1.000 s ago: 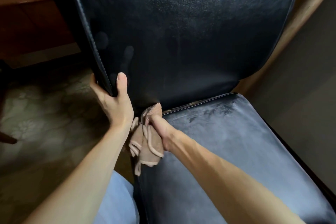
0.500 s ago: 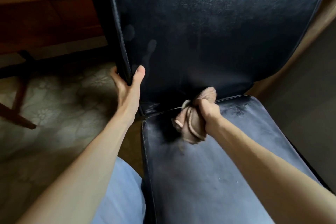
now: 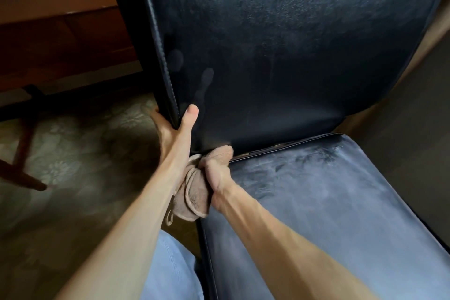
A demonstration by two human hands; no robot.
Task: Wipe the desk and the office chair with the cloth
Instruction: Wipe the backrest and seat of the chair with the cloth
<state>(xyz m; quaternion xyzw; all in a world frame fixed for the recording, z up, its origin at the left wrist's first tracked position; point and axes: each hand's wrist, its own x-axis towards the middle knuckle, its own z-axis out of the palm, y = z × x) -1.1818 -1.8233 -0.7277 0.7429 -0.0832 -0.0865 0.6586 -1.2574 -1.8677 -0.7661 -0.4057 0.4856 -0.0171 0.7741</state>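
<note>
Two hands at the black leather office chair [image 3: 304,109]: the left hand [image 3: 174,134] clasps the stitched left edge of the backrest [image 3: 280,31], thumb on its front face; the right hand [image 3: 216,173] clutches the bunched tan terry cloth [image 3: 194,192] at the rear left corner of the seat [image 3: 328,202]. Advisable: brace the backrest and draw the cloth firmly rightward along the crease, then over the streaked seat. The cloth's long axis runs from that crease toward the viewer, far end pressed in, near end trailing off the seat edge.

We have one head view, looking steeply down and forward, close over the chair [image 3: 316,190] seat's rear left corner.
</note>
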